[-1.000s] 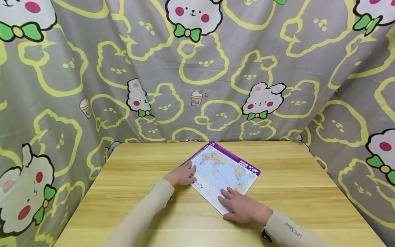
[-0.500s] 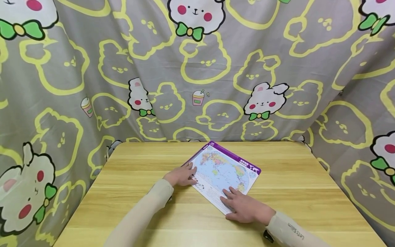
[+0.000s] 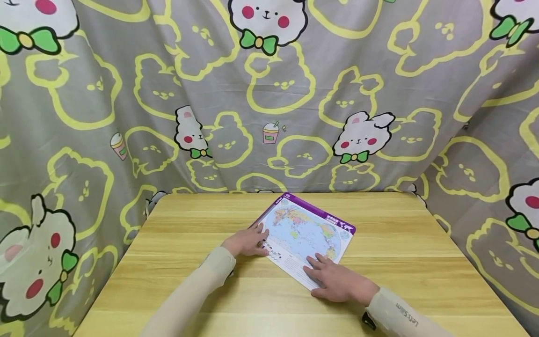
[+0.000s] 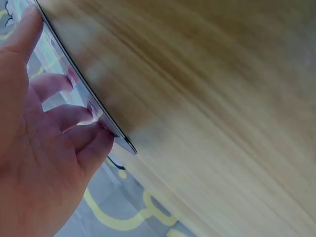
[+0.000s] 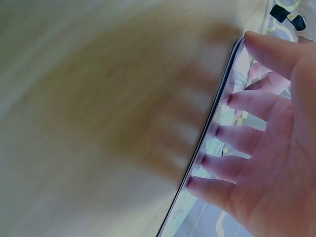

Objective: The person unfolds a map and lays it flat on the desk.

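A thin world map sheet point(image 3: 296, 234) with a purple border lies flat and turned at an angle on the wooden table. My left hand point(image 3: 246, 241) rests on its left edge, fingers spread over the surface. On the near right part, my right hand point(image 3: 338, 280) touches the map with spread fingertips. In the left wrist view the left hand's fingers point(image 4: 66, 118) meet the top of the sheet near a corner. The right wrist view has the right fingertips point(image 5: 197, 183) pressing along the sheet's dark edge. Neither hand curls round it.
The wooden table point(image 3: 400, 262) extends around the map on all sides. A grey curtain point(image 3: 269, 93) with cartoon rabbits hangs behind the table and along both sides. The map's far corner lies near the table's back edge.
The map has turned very slightly, its near corner shifting a little to the right. My right hand has moved slightly right with it; the left hand stays almost in place.
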Demonstrator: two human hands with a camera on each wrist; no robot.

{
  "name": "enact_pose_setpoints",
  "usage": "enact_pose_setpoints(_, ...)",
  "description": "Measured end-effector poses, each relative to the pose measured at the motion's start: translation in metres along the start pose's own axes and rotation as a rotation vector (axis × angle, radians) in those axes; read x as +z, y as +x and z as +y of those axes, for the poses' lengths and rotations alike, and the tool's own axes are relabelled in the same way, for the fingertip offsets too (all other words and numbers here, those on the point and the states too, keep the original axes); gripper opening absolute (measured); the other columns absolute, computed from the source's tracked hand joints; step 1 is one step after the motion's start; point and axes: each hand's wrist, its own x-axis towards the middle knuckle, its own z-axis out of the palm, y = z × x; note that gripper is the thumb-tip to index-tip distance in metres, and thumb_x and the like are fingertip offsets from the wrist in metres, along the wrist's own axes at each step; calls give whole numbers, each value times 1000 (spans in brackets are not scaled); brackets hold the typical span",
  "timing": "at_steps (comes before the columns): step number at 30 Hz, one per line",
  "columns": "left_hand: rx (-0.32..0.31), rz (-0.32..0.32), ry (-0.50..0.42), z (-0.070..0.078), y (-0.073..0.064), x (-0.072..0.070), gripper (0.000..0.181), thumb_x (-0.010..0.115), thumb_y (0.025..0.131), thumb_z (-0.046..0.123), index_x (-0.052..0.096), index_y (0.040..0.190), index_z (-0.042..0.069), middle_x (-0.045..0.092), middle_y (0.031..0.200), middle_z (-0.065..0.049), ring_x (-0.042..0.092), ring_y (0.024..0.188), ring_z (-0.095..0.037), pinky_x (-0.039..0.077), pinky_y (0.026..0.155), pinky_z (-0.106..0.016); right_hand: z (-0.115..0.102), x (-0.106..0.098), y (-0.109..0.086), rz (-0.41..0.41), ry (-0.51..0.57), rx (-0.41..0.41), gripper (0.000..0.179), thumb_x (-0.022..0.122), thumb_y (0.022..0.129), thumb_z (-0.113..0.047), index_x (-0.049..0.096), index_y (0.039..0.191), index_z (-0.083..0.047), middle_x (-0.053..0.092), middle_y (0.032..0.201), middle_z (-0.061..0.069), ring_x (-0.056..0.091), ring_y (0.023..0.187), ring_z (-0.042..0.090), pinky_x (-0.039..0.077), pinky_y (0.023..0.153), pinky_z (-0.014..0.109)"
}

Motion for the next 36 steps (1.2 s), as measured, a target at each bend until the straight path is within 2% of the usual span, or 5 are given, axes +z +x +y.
enact_pose_setpoints(9, 25, 46, 85, 4, 0, 8, 77, 53, 89, 57, 39, 144, 5, 29, 148, -25, 26, 137, -37, 34, 106, -43, 7, -1, -1, 15, -6, 6, 60, 55, 93, -43, 45, 141, -7, 32, 149, 18, 24, 136, 42, 24, 108, 54)
enact_pose_setpoints(26, -6, 37, 95, 14, -8, 11, 67, 48, 93, 53, 39, 145, 13, 30, 149, -20, 28, 137, -36, 38, 103, -46, 20, -4, -3, 26, 21, 30, 57, 54, 95, -38, 45, 141, -5, 31, 149, 20, 23, 136, 42, 24, 108, 55)
enact_pose_setpoints(36, 3, 49, 123, 23, -14, 8, 62, 49, 95, 49, 42, 144, 12, 34, 147, -21, 32, 134, -37, 37, 103, -46, 28, -4, -2, 33, 37, 58, 58, 54, 95, -38, 45, 141, -5, 31, 149, 19, 22, 136, 43, 24, 107, 58)
